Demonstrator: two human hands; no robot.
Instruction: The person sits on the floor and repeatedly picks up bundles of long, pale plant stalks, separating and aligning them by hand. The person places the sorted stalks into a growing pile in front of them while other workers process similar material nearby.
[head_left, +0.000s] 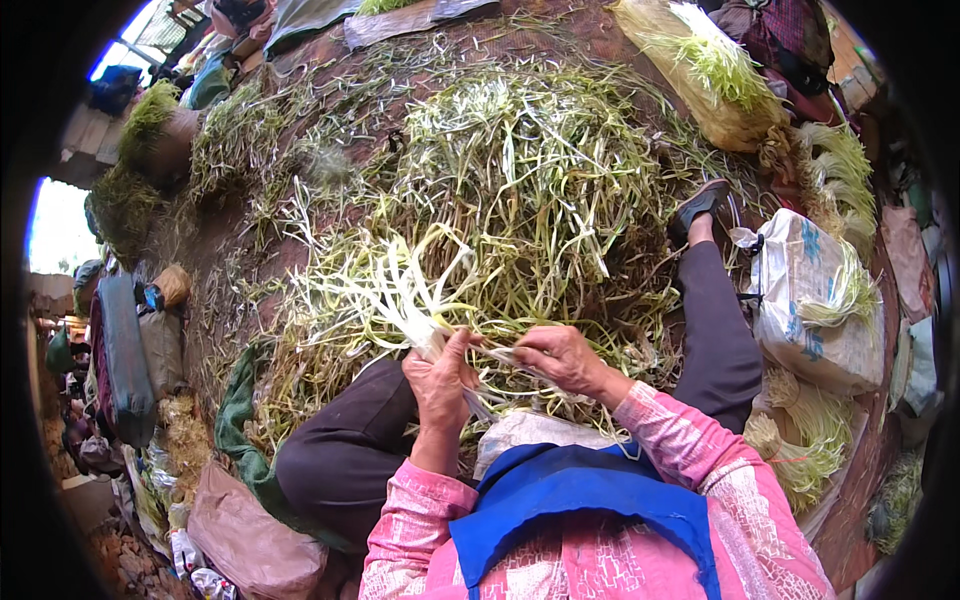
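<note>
My left hand (441, 379) is closed around a bunch of pale, blanched chive-like stalks (405, 304). Their loose leaves fan out away from me, over the litter. Just to the right, my right hand (566, 361) pinches a thin pale strand (501, 352) that stretches across to the bunch. Its fingertips are partly hidden by the curled hand. Below both hands, a whitish cloth or sack (536, 431) lies between my legs. In front of me spreads a large heap of green and yellowish leafy stalks (517, 165), tangled and partly dry.
At right stands a white woven sack (802, 345) with pale stalks on top. Behind it, a yellowish sack (675, 82) bears another bunch, near a seated person (780, 37). Green netting (240, 427) and a brownish sack (251, 529) lie beside my bent left leg (345, 442).
</note>
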